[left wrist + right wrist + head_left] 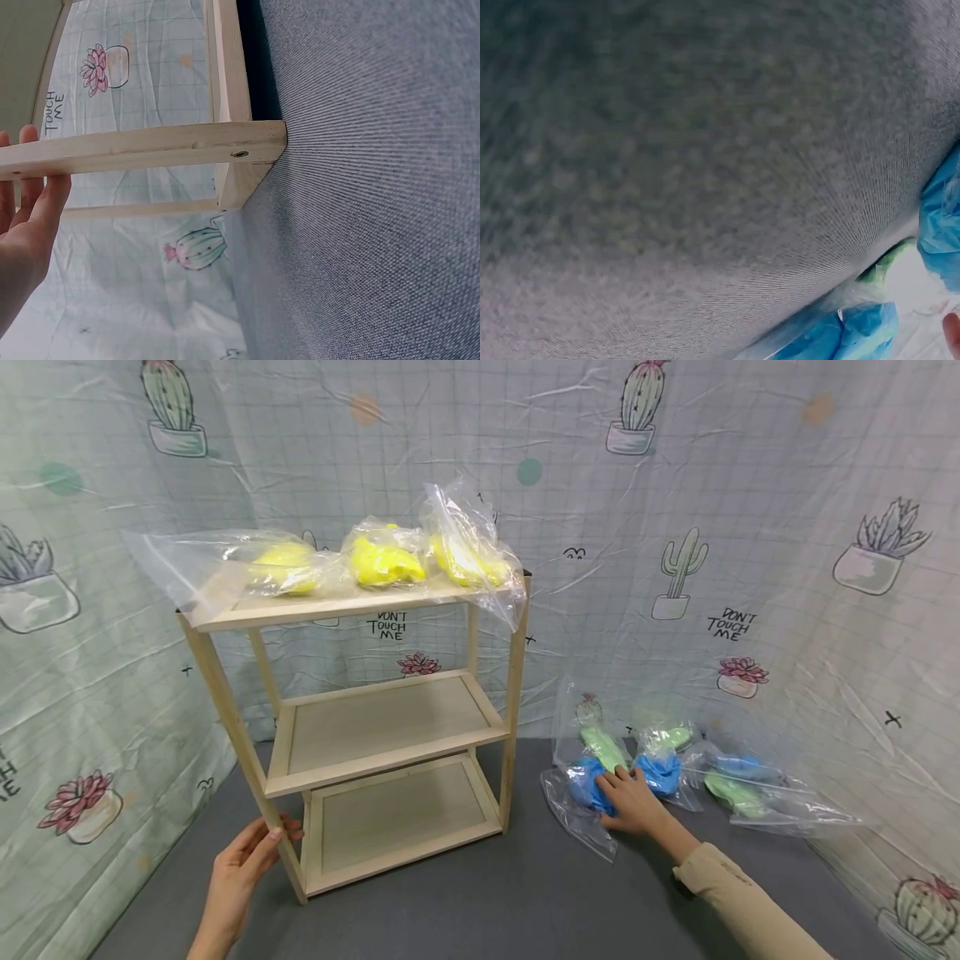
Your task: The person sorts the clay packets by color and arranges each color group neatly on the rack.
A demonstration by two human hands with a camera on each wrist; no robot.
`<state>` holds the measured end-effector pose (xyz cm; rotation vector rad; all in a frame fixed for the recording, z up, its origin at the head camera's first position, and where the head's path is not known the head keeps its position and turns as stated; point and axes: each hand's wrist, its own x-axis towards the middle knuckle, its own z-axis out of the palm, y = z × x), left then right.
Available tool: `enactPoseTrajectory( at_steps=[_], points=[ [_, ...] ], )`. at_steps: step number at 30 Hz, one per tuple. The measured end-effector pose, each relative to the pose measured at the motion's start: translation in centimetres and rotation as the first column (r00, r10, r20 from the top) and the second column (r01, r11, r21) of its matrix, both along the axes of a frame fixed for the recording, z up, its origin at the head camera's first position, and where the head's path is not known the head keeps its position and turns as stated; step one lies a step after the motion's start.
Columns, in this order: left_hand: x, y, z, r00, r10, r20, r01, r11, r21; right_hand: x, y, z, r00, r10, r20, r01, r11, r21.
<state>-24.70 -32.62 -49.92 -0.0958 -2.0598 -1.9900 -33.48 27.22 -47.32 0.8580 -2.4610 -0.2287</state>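
Note:
In the head view a pale wooden three-tier shelf stands on the dark grey table. My left hand grips its front left post, thumb in front and fingertips round the far side. On the right, my right hand lies at a clear plastic bag with a blue lump and a green piece. Its fingers are spread over the lump's right side. A single fingertip shows at the right wrist view's edge, beside crumpled blue contents; the palm's underside is hidden.
Two more clear bags with blue and green contents, a middle one and a right one, lie beside my right hand. Several bags with yellow contents sit on the top tier. A cactus-print curtain hangs behind and at both sides.

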Motion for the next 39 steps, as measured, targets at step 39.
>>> enactPoseTrajectory(
  at_steps=[39],
  points=[
    [2.0,1.7,3.4,0.998,-0.055,-0.014,0.055,0.998,-0.019,4.8,-2.6,5.8,0.911,0.248,-0.329,-0.302,0.945,-0.123]
  ],
)
